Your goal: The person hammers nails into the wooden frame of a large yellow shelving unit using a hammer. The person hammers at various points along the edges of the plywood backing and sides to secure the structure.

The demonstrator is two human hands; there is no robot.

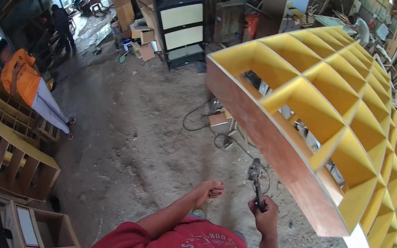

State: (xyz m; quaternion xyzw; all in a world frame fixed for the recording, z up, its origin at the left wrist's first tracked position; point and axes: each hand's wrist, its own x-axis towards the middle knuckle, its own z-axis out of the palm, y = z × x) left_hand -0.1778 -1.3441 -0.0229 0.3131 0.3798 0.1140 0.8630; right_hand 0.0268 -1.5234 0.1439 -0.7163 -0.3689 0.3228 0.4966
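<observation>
My right hand [265, 213] is closed around the dark handle of a hand tool [258, 187] with a knobby greyish metal head; its exact kind is not plain. The tool points away from me, its head above the dirt floor. To its left, my left hand [208, 192] hovers in front of my body, fingers loosely bent and apart, with nothing visible in it. On the right stands a large wooden frame [279, 143] with yellow grid compartments and a reddish-brown plywood side. The tool is nearest to this side, apart from it.
Dark cables [193, 123] lie on the dirt floor by the frame. A black shelf unit [180, 21] stands at the back. At left, a person in an orange shirt [25, 75] stands by wooden shelving [19, 162]. A small cabinet [46, 232] is near lower left.
</observation>
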